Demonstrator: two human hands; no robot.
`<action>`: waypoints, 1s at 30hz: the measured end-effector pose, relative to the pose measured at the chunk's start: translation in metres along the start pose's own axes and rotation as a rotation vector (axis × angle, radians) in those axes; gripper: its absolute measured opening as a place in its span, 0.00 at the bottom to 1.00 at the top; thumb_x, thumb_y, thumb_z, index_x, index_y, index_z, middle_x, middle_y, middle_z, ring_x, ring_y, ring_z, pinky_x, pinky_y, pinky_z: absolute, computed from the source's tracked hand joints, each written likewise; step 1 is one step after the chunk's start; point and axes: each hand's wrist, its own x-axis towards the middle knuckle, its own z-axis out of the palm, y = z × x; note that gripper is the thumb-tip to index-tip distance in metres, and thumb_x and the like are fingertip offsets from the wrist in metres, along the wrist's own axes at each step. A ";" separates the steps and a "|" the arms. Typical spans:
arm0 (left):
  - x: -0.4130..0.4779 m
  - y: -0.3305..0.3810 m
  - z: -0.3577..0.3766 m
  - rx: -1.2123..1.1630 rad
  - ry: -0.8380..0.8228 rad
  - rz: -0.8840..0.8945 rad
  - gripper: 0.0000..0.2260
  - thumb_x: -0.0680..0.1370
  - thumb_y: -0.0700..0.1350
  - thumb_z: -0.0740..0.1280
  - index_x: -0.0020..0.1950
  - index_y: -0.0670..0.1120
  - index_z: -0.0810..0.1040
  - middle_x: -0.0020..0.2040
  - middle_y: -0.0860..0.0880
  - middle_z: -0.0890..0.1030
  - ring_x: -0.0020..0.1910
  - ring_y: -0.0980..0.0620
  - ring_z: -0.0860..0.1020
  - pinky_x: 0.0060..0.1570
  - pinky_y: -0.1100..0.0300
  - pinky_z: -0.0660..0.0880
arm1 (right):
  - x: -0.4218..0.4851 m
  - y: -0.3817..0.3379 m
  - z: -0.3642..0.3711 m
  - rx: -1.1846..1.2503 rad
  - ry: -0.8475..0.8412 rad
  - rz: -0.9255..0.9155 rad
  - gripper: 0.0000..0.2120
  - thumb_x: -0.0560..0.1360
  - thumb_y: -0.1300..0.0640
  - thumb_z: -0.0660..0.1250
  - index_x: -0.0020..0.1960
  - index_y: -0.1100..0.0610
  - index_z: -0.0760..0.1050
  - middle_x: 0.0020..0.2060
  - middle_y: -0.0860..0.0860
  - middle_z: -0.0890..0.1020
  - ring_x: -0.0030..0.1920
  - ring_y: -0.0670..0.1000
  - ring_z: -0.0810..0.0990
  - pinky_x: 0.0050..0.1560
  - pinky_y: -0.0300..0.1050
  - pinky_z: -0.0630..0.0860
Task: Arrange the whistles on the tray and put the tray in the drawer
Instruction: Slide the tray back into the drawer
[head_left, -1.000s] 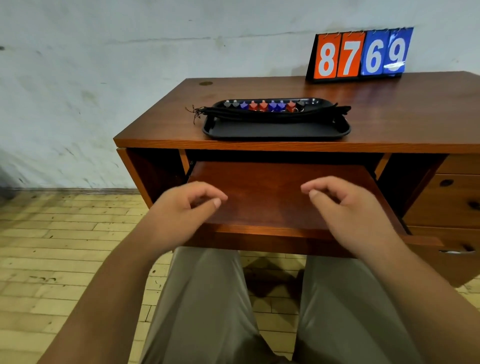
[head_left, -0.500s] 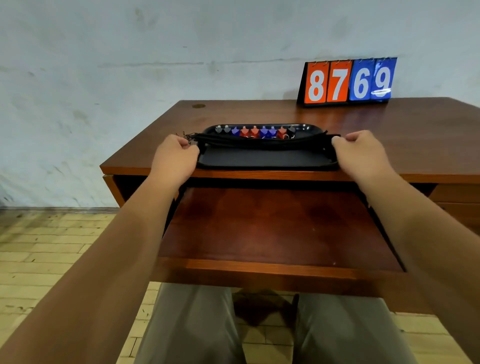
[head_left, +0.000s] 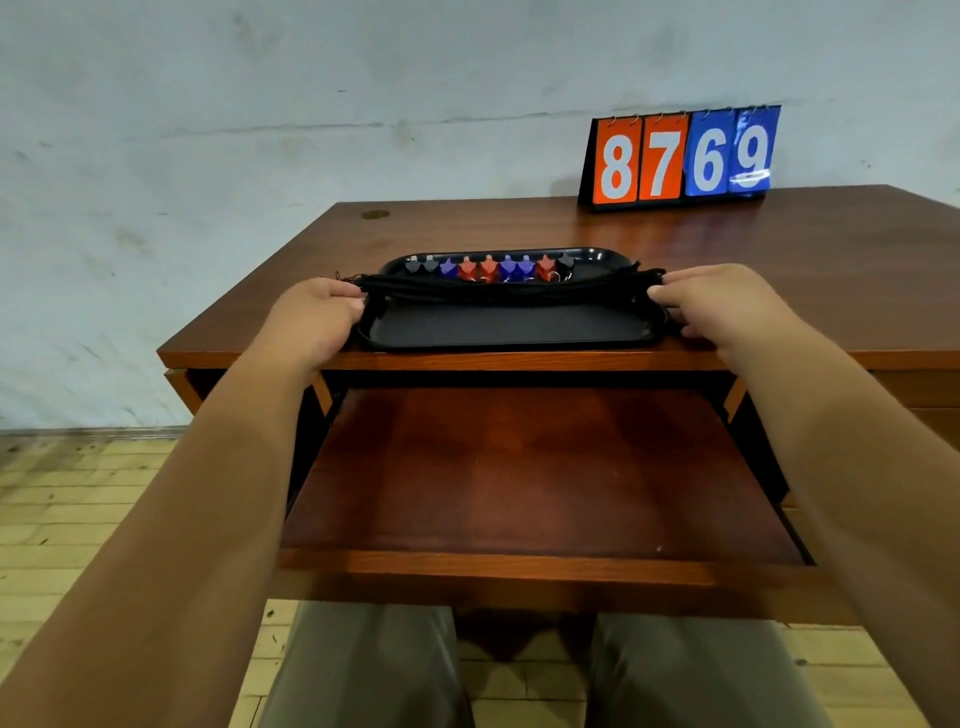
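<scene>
A black tray (head_left: 511, 327) sits at the front edge of the wooden desk (head_left: 779, 270). Along its far side stands a row of several whistles (head_left: 491, 267), black, blue and red, with their black lanyards (head_left: 509, 288) bundled across the tray's middle. My left hand (head_left: 311, 322) grips the tray's left end and my right hand (head_left: 727, 306) grips its right end. Below the desk top the flat wooden drawer (head_left: 540, 483) is pulled out and holds nothing.
A flip scoreboard (head_left: 680, 156) reading 8769 stands at the back right of the desk against the pale wall. More drawers (head_left: 930, 405) are at the right. My legs (head_left: 363, 670) and a yellow brick floor lie under the open drawer.
Both hands rose from the pulled-out drawer front to the tray's two ends and closed on them. The view tilted up and moved closer to the desk.
</scene>
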 end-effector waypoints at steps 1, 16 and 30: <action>-0.001 0.001 0.000 -0.028 -0.008 -0.005 0.13 0.81 0.48 0.71 0.65 0.53 0.86 0.60 0.54 0.86 0.61 0.52 0.82 0.61 0.55 0.76 | 0.000 0.000 -0.001 0.012 -0.009 0.010 0.17 0.80 0.54 0.76 0.69 0.51 0.84 0.56 0.53 0.86 0.57 0.55 0.85 0.66 0.53 0.81; -0.045 -0.014 -0.012 -0.531 0.033 -0.131 0.18 0.79 0.32 0.73 0.69 0.39 0.83 0.56 0.44 0.89 0.56 0.46 0.88 0.62 0.48 0.85 | -0.038 0.002 -0.011 0.174 0.029 0.133 0.21 0.88 0.42 0.59 0.58 0.57 0.83 0.54 0.53 0.87 0.48 0.51 0.85 0.39 0.45 0.78; -0.142 -0.055 -0.059 -0.765 -0.008 -0.176 0.20 0.85 0.33 0.66 0.78 0.40 0.76 0.60 0.47 0.89 0.60 0.49 0.88 0.60 0.55 0.83 | -0.120 0.030 -0.018 0.409 -0.077 0.116 0.26 0.89 0.40 0.57 0.62 0.60 0.81 0.52 0.57 0.89 0.45 0.54 0.87 0.45 0.51 0.84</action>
